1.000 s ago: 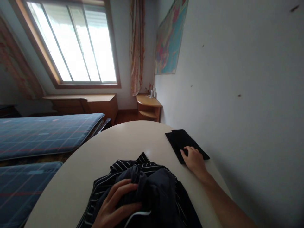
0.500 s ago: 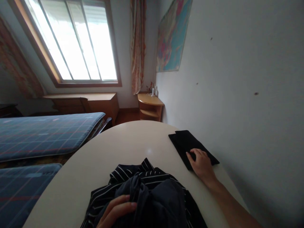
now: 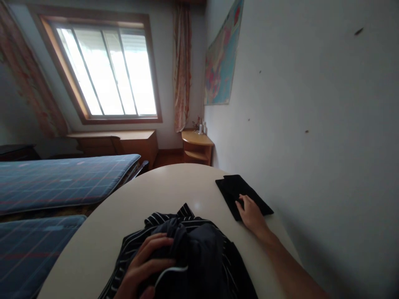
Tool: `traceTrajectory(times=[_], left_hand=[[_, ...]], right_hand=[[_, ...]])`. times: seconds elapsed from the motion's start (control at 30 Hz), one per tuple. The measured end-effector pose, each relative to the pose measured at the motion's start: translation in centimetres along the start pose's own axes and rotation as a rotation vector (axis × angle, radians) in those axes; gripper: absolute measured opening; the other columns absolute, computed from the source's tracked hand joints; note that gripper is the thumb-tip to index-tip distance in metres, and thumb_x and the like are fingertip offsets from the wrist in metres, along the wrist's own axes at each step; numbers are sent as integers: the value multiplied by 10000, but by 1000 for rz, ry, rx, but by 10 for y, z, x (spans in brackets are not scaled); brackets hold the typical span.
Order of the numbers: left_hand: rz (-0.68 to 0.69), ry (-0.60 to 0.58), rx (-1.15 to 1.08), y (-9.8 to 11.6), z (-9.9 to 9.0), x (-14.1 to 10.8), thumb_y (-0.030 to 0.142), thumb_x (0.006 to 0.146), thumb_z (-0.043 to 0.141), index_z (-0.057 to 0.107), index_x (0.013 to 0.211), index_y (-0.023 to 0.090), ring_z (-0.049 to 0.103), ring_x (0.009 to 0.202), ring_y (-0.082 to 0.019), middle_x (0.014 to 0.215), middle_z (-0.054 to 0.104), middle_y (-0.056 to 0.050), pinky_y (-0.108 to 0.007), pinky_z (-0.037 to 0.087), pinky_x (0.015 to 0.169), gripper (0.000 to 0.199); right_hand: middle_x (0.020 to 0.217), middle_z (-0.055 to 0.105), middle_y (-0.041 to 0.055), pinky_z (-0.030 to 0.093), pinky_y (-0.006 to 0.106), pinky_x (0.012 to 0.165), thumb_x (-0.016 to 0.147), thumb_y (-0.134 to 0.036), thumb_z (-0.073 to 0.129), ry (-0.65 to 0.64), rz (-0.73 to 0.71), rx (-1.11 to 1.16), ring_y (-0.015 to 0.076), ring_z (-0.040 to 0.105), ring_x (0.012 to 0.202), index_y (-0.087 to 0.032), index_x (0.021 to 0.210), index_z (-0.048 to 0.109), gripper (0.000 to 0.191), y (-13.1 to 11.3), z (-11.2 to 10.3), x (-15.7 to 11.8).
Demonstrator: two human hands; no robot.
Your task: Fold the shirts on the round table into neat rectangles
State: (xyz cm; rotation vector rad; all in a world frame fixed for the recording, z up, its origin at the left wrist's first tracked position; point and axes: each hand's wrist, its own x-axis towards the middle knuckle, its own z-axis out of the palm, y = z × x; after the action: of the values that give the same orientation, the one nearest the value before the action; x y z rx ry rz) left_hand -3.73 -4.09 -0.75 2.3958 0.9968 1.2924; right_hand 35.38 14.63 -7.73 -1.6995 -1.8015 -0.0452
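Note:
A crumpled pile of clothing lies at the near edge of the round table (image 3: pixel 168 178). It has a black garment with white stripes (image 3: pixel 185 210) around a plain dark navy cloth (image 3: pixel 205 245). My left hand (image 3: pixel 140 265) is curled over the pile's left side, its fingers gripping the navy cloth; a white edge of fabric shows by the thumb. To the right, a flat black folded cloth (image 3: pixel 232 185) lies close to the wall. My right hand (image 3: pixel 251 211) rests on that cloth's near side with fingers apart, holding nothing.
Two blue plaid mattresses (image 3: pixel 62 182) are at the left, beyond the table's edge. A white wall (image 3: pixel 311 178) runs along the right. Ahead stand a small corner shelf (image 3: pixel 198 139) and a wooden desk (image 3: pixel 137 139) under the window (image 3: pixel 109 70).
The view has tilted up slightly. My left hand has moved further up over the pile, and a white fabric edge has come into sight. My right hand still rests on the black cloth.

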Motion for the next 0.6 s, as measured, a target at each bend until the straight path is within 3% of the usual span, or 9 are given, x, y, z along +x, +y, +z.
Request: traceTrajectory(times=[0.1,0.23,0.3,0.43,0.5,0.6], left_hand=[[-29,-42,-37,10,0,4,505,996,390,687,1248,259,461,1367,-339,1424,563,-101,-535,423,1106,460],[-170,-67,-105,27,-5,16,494,1038,285,713,1193,256,457,1374,-304,1414,578,-75,-519,340,1166,514],[-213,-91,-72,36,-13,23,488,1040,306,664,1284,262,388,1428,-296,1431,571,-65,-527,299,1189,489],[-193,-114,40,53,-28,40,455,1017,431,476,1477,285,236,1506,-287,1547,449,-59,-547,208,1219,492],[-158,-78,25,63,-26,56,445,977,531,396,1524,273,298,1481,-300,1574,402,-94,-551,233,1206,588],[-191,-36,-145,84,-11,98,433,851,725,194,1593,282,530,1315,-314,1598,333,-170,-533,449,1064,925]], right_hand=[[968,729,141,483,435,906,966,-344,388,41,68,-2,295,696,919,-169,1136,585,314,-18,-21,-2],[1017,730,161,508,395,803,994,-390,341,320,23,139,300,699,887,-174,1161,585,366,-55,-76,0],[1034,730,150,515,392,829,994,-408,372,456,-90,201,291,696,918,-192,1124,599,339,-78,-115,4],[1015,730,80,532,377,845,979,-374,484,575,-443,255,243,697,918,-238,1100,624,229,-123,-200,7],[1028,726,68,532,374,867,981,-352,499,621,-598,280,231,692,946,-255,1093,642,206,-146,-233,6],[1032,717,63,523,390,913,991,-350,500,669,-751,354,230,678,988,-249,1088,659,212,-181,-263,7]])
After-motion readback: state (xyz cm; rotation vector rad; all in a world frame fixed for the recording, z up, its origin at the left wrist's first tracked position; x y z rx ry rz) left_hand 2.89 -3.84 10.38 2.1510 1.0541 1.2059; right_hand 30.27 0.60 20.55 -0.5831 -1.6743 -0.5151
